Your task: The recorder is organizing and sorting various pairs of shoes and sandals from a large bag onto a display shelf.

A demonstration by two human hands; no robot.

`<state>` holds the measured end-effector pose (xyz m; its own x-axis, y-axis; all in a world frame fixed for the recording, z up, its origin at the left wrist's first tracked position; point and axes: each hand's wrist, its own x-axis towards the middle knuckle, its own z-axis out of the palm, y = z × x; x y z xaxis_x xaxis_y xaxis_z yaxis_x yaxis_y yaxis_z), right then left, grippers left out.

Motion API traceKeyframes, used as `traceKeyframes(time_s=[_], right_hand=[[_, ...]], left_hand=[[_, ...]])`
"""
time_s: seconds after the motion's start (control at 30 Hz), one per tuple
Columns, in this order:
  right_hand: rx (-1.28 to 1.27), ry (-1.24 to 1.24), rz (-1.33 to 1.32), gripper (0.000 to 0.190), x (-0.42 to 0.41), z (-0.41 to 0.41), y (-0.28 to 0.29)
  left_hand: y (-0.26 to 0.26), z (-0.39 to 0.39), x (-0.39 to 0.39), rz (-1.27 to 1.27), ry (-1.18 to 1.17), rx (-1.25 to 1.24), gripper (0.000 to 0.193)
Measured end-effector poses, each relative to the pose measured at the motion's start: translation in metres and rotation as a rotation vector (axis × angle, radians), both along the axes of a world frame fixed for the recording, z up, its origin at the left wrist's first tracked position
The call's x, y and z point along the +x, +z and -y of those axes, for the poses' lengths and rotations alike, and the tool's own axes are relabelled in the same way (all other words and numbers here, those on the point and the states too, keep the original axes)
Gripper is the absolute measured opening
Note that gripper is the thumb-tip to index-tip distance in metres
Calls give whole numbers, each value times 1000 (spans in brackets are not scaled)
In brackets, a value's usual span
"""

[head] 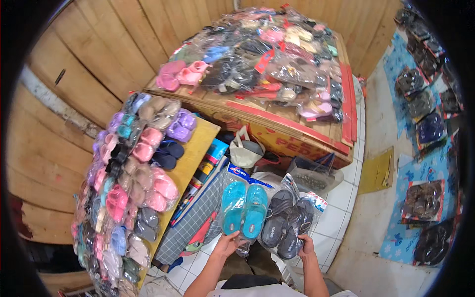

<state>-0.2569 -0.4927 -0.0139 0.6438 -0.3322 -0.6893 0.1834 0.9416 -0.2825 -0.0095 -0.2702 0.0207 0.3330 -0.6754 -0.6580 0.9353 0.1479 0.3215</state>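
Observation:
My left hand [227,244] grips the lower end of a clear plastic bag that holds a pair of turquoise slide sandals [245,209]. A blue header with writing tops that bag. At the right, my right hand [306,246] pinches the lower right edge of a second clear bag, with black strapped sandals [285,224] inside and a white and red header on it. The two bags lie side by side in front of my body, toes of the turquoise pair pointing away from me.
Bagged sandals are heaped on a wooden table [276,110] ahead and on a yellow shelf [196,143] at left. Below are a white tote bag [243,152], a clear plastic bin [315,178] and a grey checked sheet [185,219]. More packaged sandals [423,200] hang on the right wall.

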Motion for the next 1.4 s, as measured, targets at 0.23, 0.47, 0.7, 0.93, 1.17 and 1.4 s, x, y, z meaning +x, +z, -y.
traceKeyframes(time_s=[0.23,0.47,0.7,0.93,1.17,1.4], right_hand=[[-46,103,40,30,51,-4,53],[-135,253,19,30,114,-28,92],[-209,399,44,29,187,-60,100],[-256,607,99,29,258,-103,129],[-215,863,36,19,313,-146,143],[-209,1106,103,29,367,-195,160]], left_hand=[[50,-39,14,10,105,-110,47],[79,-86,37,101,222,-123,48],[91,-146,60,119,361,-84,43],[106,-202,51,165,586,-98,39],[119,-246,23,200,829,-13,36],[138,-274,2,257,1025,52,35]])
